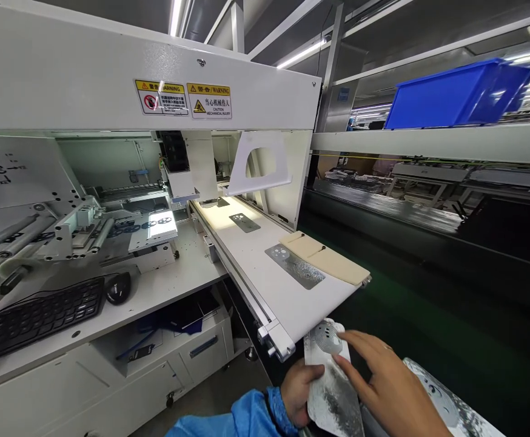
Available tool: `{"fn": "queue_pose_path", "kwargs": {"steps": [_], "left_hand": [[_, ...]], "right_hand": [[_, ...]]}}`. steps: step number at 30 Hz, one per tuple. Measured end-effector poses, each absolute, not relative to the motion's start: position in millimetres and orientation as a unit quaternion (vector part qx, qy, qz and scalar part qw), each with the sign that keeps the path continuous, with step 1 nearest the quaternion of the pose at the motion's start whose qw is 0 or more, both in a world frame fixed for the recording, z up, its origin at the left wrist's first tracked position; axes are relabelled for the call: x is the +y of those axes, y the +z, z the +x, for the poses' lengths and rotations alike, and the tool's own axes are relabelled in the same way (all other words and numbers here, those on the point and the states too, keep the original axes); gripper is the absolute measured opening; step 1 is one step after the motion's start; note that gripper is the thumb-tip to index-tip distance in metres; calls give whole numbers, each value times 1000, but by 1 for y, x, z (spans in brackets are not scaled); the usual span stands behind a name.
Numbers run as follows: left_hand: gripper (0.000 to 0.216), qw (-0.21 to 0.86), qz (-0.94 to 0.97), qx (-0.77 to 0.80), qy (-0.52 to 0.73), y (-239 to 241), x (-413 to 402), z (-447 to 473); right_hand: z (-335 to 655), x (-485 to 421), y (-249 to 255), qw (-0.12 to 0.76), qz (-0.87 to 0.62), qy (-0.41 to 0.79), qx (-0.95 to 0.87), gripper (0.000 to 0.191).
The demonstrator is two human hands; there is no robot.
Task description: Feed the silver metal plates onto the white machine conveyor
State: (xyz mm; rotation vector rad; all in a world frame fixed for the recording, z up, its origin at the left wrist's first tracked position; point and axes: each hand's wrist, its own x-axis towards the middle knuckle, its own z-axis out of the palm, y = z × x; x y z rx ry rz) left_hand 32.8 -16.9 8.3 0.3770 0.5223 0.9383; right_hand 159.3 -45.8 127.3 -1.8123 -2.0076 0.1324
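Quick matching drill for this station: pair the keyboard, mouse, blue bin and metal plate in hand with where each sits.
1 keyboard
2 mouse
3 blue bin
4 metal plate

A on the overhead rack, right
B far left of the white bench
C held by both hands below the conveyor's end
D just right of the keyboard

Pairs: 1-B, 2-D, 3-A, 4-C

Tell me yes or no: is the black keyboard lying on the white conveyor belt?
No, the keyboard sits on the machine's white desk, left of the belt.
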Motion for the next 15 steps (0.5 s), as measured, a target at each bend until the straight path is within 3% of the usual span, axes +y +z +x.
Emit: {"fn": "queue_pose_path", "kwargs": {"steps": [7,15], "left_hand": [[53,841,229,255,418,2,-17,30],[51,851,264,219,398,-4,-16,28]], "right_hand": [[192,-88,86,153,-745,271,-590,49],[199,-88,46,303,-671,431,-522,43]]}}
